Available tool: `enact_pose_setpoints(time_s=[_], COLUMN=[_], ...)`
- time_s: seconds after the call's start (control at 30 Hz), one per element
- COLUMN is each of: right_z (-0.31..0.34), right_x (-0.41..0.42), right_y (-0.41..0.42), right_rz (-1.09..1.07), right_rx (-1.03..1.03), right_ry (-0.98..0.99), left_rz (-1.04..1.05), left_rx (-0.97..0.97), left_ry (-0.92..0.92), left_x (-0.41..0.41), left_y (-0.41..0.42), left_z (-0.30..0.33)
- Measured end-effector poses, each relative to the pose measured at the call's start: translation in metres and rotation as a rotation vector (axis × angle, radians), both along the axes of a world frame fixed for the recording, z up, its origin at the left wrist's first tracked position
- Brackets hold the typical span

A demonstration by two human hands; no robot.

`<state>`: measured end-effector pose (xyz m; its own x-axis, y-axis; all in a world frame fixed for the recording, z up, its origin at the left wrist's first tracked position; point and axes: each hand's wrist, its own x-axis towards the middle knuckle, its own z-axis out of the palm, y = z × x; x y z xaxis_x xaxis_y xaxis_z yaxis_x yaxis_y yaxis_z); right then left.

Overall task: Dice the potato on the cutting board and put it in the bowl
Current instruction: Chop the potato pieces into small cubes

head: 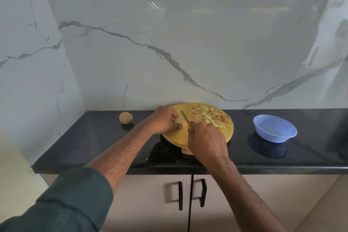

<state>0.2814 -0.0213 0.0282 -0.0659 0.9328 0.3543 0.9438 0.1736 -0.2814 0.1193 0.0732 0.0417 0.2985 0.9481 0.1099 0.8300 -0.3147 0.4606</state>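
Two bare hands work over a round wooden cutting board (177, 134) on a black countertop (90, 143). Curled fingers (174, 115) of the left hand (163, 121) grip a pale potato piece (181, 120), which pokes out just past the fingertips and lies on the board. Touching that piece on its far side from the left fingers is the blade of a knife (185, 117); the right hand (206, 140) is wrapped round what seems to be its yellow handle, mostly hidden under the fingers. Beyond the right hand's knuckles, a heap of diced potato (209, 117) covers the far right part of the board. A blue plastic bowl (275, 128) stands well apart from the right hand, out past its little-finger side. A whole unpeeled potato (125, 118) sits on the counter beyond the left wrist, near the marble wall (169, 43).
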Motion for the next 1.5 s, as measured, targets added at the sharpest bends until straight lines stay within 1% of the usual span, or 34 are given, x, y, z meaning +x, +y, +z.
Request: enact_pose_setpoints(time_s=[0.27, 0.53, 0.83, 1.07, 1.27, 1.37, 1.5], right_z=[-0.002, -0.002, 0.001, 0.000, -0.005, -0.007, -0.004], right_x=[-0.005, -0.005, -0.006, 0.000, 0.013, 0.016, 0.012], right_y=[0.010, 0.011, 0.012, -0.009, -0.023, -0.026, -0.020], right_rz=[-0.011, -0.011, -0.013, 0.018, -0.009, -0.032, -0.012], right_rx=[0.007, 0.001, -0.032, -0.057, -0.021, -0.010, 0.037], right_ry=[-0.024, -0.020, -0.039, -0.084, -0.061, -0.024, 0.008], left_rz=[0.036, 0.048, 0.062, 0.085, 0.077, 0.087, 0.076], left_rx=[0.029, 0.012, 0.049, 0.083, 0.078, 0.068, 0.033], left_ry=[-0.052, -0.130, -0.141, -0.100, -0.109, -0.148, -0.166], left_x=[0.006, 0.004, 0.007, 0.009, 0.008, 0.006, 0.000], left_y=[-0.006, -0.004, -0.006, -0.008, -0.010, -0.013, -0.014], left_z=[0.000, -0.001, 0.001, -0.001, -0.001, -0.001, 0.002])
